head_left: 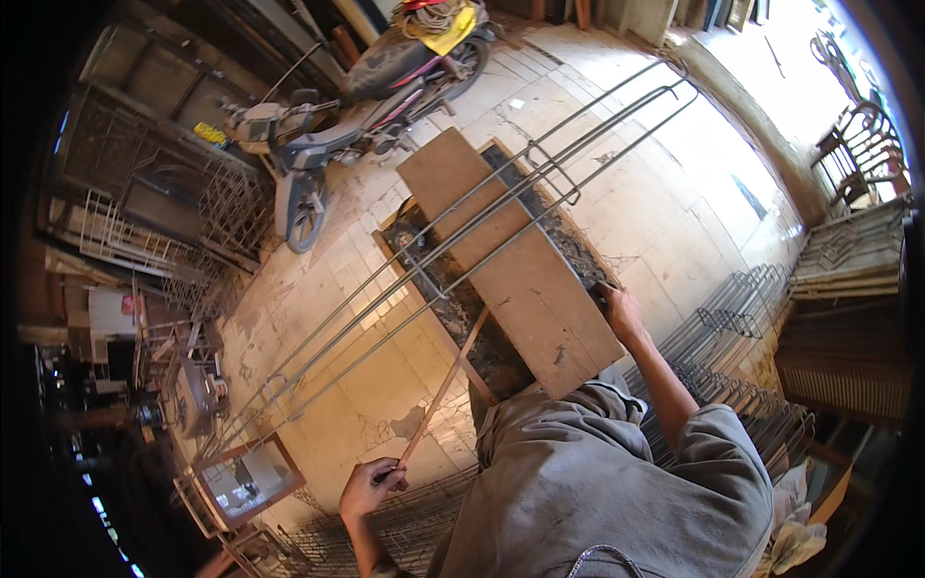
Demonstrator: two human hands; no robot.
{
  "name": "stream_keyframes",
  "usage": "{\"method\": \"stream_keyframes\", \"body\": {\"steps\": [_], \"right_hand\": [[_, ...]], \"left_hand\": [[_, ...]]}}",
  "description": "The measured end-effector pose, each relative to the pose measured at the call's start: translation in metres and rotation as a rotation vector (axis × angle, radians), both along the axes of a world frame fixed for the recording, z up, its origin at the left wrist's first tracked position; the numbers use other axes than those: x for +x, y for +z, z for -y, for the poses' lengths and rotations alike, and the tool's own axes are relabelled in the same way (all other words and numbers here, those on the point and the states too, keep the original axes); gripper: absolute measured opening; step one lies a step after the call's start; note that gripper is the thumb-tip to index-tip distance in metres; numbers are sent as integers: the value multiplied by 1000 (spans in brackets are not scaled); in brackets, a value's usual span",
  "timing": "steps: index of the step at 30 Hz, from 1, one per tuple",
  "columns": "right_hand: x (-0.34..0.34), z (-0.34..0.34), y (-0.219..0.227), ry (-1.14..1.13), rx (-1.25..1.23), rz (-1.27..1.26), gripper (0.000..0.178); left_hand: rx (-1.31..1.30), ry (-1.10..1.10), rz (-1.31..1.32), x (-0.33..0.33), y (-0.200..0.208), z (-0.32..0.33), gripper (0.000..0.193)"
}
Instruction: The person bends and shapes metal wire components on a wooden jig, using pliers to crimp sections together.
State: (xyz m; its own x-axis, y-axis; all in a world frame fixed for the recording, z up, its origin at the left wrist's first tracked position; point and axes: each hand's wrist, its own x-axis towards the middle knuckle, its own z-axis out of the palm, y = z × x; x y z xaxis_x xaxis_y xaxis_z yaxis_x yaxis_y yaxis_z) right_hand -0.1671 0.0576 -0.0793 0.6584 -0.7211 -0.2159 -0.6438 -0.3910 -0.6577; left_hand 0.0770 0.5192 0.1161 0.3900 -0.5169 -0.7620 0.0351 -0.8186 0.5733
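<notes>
My left hand (368,489) is closed around the lower end of a thin reddish-brown wooden strip (438,397). The strip slants up to a dark, wood-edged low bench (494,344) in front of me. A brown wooden board (525,299) lies lengthwise on this bench. Across the board rests a long cage of bent steel rods (385,289), reaching past the bench on both sides. At the bench's right edge, my right hand (624,316) is curled, its fingertips by something dark that I cannot make out.
A motorbike (328,144) stands at the far left with a yellow item on its seat. More steel rod cages (732,328) are piled at the right, and a wood-framed pane (249,479) sits at the lower left. Chairs (860,144) stand at the far right.
</notes>
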Motion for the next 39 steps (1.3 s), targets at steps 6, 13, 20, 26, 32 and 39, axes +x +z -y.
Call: {"method": "stream_keyframes", "body": {"steps": [6,13,20,26,32,39], "right_hand": [[-2,-4,-11,-146,-3,159,20],[10,-6,112,-327,-251,533,14],[36,-36,186,493,-610,321,42],[32,-24,174,550,-486,96,29],[34,6,180,363,-327,303,21],[52,23,175,414,-422,138,30]], "left_hand": [[-126,102,224,-37,23,-19,15],[-362,-19,711,-33,-5,116,20],[-495,-713,843,-10,-8,231,22],[-561,-700,749,4,-7,236,25],[-577,-370,939,41,-39,241,42],[-404,-275,1097,54,-99,254,39]]}}
